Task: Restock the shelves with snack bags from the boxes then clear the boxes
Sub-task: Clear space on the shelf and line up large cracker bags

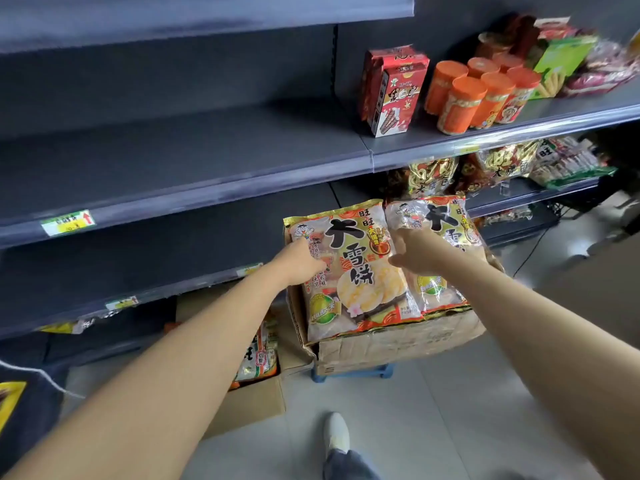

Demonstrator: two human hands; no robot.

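left hand (pixel 298 263) and right hand (pixel 412 254) each curled round a side edge of the snack bag (pixel 349 271), bag lying on the cardboard box (pixel 398 344), second bag (pixel 446 237) touching its right, grey shelves (pixel 173 150) just beyond

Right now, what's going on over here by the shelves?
A person is restocking. The left hand grips the left edge of a large snack bag standing in an open cardboard box; the right hand lies at its seam with the neighbouring bag, grip unclear. Neither bag is out yet. A second box of bags sits on the floor.
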